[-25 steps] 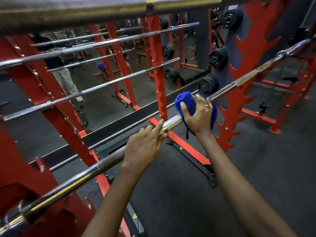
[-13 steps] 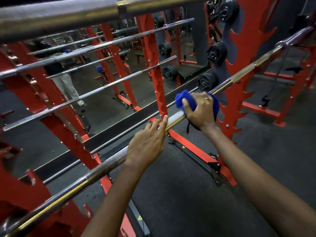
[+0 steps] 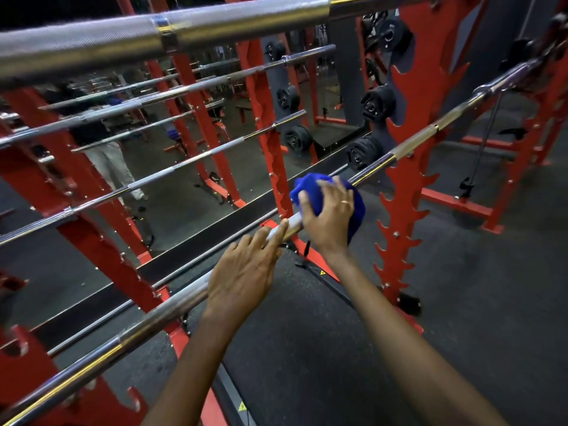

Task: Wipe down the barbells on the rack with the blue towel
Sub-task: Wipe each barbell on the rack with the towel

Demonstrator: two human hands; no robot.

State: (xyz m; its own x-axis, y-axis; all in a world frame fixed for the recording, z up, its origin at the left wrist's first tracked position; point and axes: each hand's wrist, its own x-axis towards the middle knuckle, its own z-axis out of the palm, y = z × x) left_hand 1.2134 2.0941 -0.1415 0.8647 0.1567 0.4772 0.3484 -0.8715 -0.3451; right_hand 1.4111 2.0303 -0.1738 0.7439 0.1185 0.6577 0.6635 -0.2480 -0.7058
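A long chrome barbell (image 3: 412, 142) runs diagonally from the lower left to the upper right across red rack uprights. My right hand (image 3: 330, 216) presses a bunched blue towel (image 3: 310, 187) around this bar near the frame's middle. My left hand (image 3: 246, 272) rests on the same bar just to the left, fingers laid flat over it and pointing at the towel. The bar under the towel is hidden. A thicker barbell (image 3: 153, 35) crosses the top of the view, close to the camera. Several thinner barbells (image 3: 172, 169) lie on hooks behind.
A red toothed rack upright (image 3: 405, 192) stands right of my hands. Black weight plates (image 3: 376, 103) hang on pegs behind it. A mirror at the left shows a person's legs (image 3: 113, 170). Dark rubber floor (image 3: 461, 302) spreads below and to the right.
The towel in my right hand has slid down the bar toward my left hand, closing the gap between the hands. The view has shifted slightly.
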